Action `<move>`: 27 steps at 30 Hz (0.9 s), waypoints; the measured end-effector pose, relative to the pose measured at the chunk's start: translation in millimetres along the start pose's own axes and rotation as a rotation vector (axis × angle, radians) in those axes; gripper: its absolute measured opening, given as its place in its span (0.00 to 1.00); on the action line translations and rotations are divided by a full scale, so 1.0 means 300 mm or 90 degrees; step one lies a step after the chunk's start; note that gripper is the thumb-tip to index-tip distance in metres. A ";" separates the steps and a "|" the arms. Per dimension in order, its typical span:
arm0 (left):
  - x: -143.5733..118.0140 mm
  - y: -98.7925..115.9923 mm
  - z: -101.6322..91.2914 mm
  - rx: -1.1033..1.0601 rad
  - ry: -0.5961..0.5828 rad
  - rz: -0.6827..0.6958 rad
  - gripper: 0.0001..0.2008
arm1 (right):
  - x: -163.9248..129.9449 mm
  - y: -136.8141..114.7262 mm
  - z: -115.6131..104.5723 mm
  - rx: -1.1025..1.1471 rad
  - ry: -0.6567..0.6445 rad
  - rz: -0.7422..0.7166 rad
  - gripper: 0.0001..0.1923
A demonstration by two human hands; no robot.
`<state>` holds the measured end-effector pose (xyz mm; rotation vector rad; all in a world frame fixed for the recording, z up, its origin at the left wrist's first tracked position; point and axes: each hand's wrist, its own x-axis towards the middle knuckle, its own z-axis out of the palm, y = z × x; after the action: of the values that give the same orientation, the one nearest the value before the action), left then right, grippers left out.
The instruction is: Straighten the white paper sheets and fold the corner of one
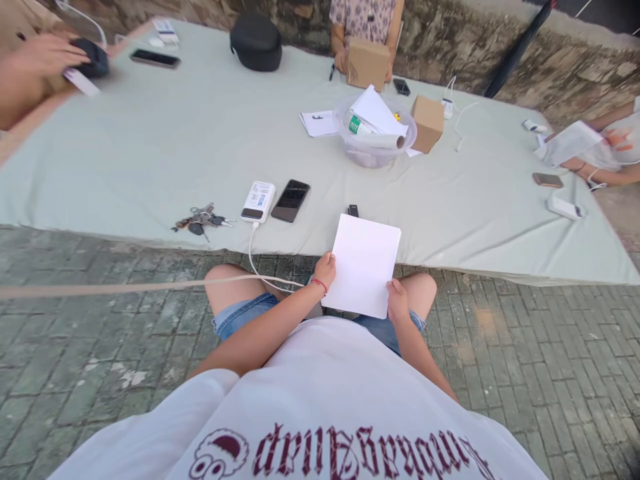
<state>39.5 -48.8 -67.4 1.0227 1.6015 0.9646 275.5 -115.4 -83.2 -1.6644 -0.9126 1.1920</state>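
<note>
A white stack of paper (364,265) is held in front of me, tilted, over the near edge of the table and my lap. Its upper face looks blank. My left hand (326,268) grips the left edge, thumb on top and the other fingers hidden beneath. On the lower right edge, my right hand (397,300) pinches the paper in the same way. Just beyond the top of the sheets lies a small black object (353,211), partly covered by them.
Left of the paper are a black phone (291,200), a white power bank (259,201) with a cable, and keys (203,220). Farther back stand a plastic basin (373,157) of papers, a cardboard box (427,123) and a black case (256,41). Other people sit around the table (150,147).
</note>
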 end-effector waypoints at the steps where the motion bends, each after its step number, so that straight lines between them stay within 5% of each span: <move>1: 0.001 -0.003 0.001 0.003 0.000 -0.005 0.12 | 0.003 0.002 0.000 0.000 0.019 0.012 0.21; 9: -0.021 -0.004 0.005 0.009 -0.086 -0.015 0.11 | 0.044 -0.002 -0.029 -0.043 0.109 -0.006 0.18; 18: 0.032 0.064 0.011 0.044 -0.024 0.046 0.11 | 0.012 -0.051 -0.016 -0.033 0.060 0.001 0.17; 27: 0.027 0.087 0.024 0.081 -0.025 0.057 0.14 | 0.002 -0.068 -0.021 -0.031 0.086 0.002 0.27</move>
<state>49.4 -31.6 -47.2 1.2026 1.6133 0.9056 280.1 -109.0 -63.2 -1.7628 -0.8605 1.0527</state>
